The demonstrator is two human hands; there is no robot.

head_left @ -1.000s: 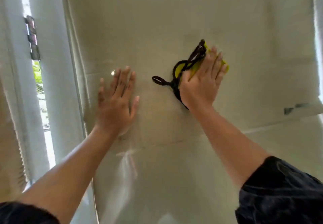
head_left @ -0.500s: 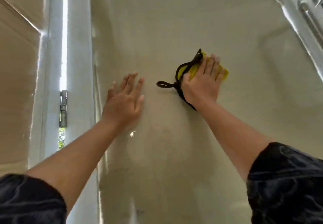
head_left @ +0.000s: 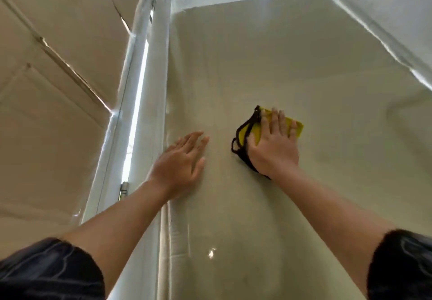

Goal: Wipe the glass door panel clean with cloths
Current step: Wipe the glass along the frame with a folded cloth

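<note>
The glass door panel (head_left: 292, 54) fills the middle of the view, seen from below, with a beige cover behind it. My right hand (head_left: 273, 145) lies flat with straight fingers, pressing a yellow cloth (head_left: 298, 125) with black edging and loops against the glass right of centre. My left hand (head_left: 182, 161) rests flat on the glass near the panel's left edge, fingers straight, holding nothing.
A white door frame (head_left: 161, 70) runs up the left side and across the top of the panel. A metal hinge (head_left: 124, 189) sits on the frame at lower left. Beige blinds (head_left: 51, 77) cover the window to the left.
My view has tilted upward, so the top of the frame now shows. My right hand with the cloth has moved higher up the panel. My left hand stays pressed flat near the left edge.
</note>
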